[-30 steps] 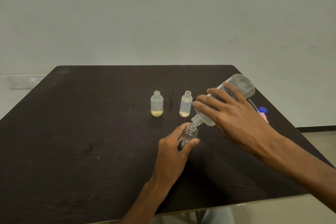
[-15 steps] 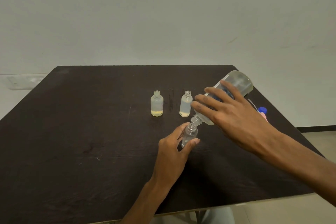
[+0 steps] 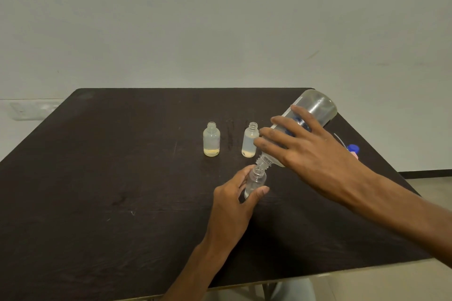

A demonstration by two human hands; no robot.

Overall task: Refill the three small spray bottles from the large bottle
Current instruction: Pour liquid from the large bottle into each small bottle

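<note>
From the head view, the large bottle (image 3: pixel 310 117) was held tipped by the right hand (image 3: pixel 308 151), its mouth at the small spray bottle (image 3: pixel 255 182) gripped by the left hand (image 3: pixel 232 200). Both bottles looked light, smooth and slippery; a grip around the sides was judged best. Two more small bottles (image 3: pixel 211 139) stood just behind. Plenty of dark tabletop (image 3: pixel 97 166) was left open.

Two bare forearms reach in from the bottom and right edges, ending in the left hand (image 3: pixel 232 200) and right hand (image 3: pixel 310 151). No sleeves, watch, rings or gloves show. Pale blue-grey fabric, likely trousers, shows at the bottom edge below the forearms.
</note>
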